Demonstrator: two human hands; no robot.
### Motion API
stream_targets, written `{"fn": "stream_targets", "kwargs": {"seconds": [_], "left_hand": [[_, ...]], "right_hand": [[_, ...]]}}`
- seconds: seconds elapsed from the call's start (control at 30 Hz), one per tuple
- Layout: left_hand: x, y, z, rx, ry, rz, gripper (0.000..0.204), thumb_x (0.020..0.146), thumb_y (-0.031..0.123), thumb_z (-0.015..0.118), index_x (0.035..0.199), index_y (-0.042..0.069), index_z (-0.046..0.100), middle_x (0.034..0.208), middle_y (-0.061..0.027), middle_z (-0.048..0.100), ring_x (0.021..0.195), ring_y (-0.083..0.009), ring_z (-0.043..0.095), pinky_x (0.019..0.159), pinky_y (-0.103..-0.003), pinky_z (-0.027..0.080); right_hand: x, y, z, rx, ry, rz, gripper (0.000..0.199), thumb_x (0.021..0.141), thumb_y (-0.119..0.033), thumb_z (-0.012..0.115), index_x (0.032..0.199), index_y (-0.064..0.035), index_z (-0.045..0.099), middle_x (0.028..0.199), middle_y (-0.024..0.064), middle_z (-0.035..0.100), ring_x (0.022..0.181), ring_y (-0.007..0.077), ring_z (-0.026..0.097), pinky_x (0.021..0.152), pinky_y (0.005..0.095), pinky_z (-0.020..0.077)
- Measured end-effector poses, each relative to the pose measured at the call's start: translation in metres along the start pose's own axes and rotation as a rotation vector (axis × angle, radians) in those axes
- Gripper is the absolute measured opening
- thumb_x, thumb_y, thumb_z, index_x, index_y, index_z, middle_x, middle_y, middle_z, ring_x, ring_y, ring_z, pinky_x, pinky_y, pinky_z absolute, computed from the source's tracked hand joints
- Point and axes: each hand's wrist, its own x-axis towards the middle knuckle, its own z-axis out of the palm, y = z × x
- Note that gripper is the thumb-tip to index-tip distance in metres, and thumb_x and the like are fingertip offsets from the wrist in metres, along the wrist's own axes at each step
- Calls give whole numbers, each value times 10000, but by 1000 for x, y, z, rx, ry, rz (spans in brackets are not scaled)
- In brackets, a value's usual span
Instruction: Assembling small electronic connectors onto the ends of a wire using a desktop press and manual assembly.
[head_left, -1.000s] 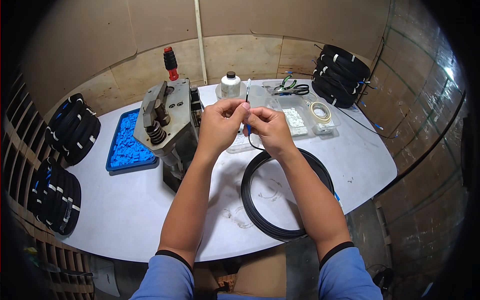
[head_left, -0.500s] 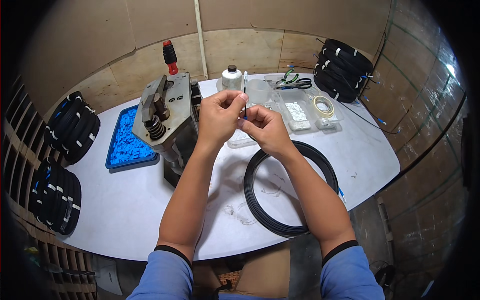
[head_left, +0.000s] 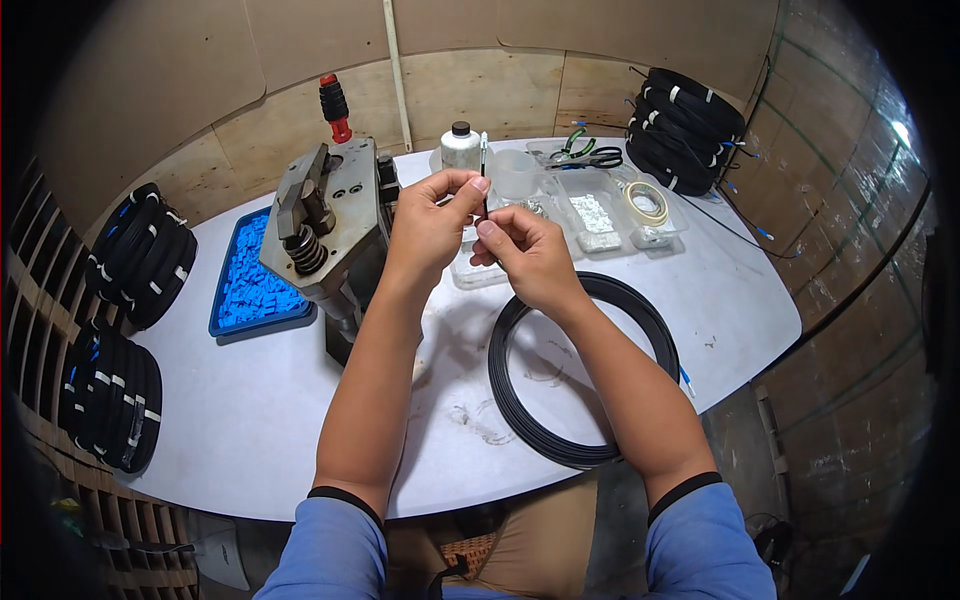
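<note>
Above the middle of the table, my left hand [head_left: 438, 218] pinches a thin black cable [head_left: 485, 180] between thumb and fingers. The cable's end stands upright out of the pinch, with a narrow white tip [head_left: 484, 142]. Just below and to the right, my right hand [head_left: 530, 252] is closed on the same cable, thumb against the bent fingers. What lies under its fingertips is hidden. Beneath my right forearm, a large coil of black cable [head_left: 502, 392] rests on the white table [head_left: 240, 430], and a blue-and-white end [head_left: 687, 381] pokes out at its right.
Left of my hands stands a metal hand press [head_left: 345, 190] with a red-and-black handle; beside it lies a blue tray [head_left: 216, 328] of small blue parts. Behind are a white bottle [head_left: 460, 150], clear boxes [head_left: 590, 200], a tape roll [head_left: 645, 203] and pliers [head_left: 600, 157]. Bundled coils [head_left: 685, 130] sit at both sides.
Both hands and the upright cable end have shifted slightly left. A blue bit that showed at my right fingertips is now covered. Both hands keep their pinch.
</note>
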Motion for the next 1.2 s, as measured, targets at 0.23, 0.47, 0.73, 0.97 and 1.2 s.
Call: {"fn": "stream_targets", "kwargs": {"seconds": [0.23,0.47,0.73,0.97,1.2], "left_hand": [[1,-3,1,1,-41,12,187,914,179,683,938,-6,693,759,0,621,675,-67,534,637,-235,449],[3,-6,-7,-26,-119,-83,196,905,212,686,947,21,694,787,-3,654,732,-76,588,677,-225,451],[4,0,-14,-75,-233,-76,158,885,164,713,947,22,681,799,10,653,712,-48,548,643,-203,435],[3,4,-14,-20,-262,-65,149,906,139,677,962,3,651,823,0,623,733,-71,522,673,-222,440],[3,4,-13,-32,-247,-53,147,898,138,691,953,7,655,800,9,625,697,-59,511,646,-213,430]], "right_hand": [[-3,-1,3,-10,113,-1,177,959,-177,622,927,-3,629,718,30,634,618,82,606,579,235,516],[-6,-5,5,-136,176,-33,146,949,-142,618,878,-15,621,663,8,606,540,57,554,501,222,464],[-3,-6,4,-7,95,-21,144,958,-136,598,869,-26,629,654,-5,578,567,52,529,519,219,450],[-3,-3,2,2,64,-16,159,964,-146,596,870,-24,637,667,-10,575,572,53,517,529,221,445],[-3,-1,2,12,67,-28,179,975,-164,585,871,-28,639,668,-9,571,583,55,521,535,219,441]]}}
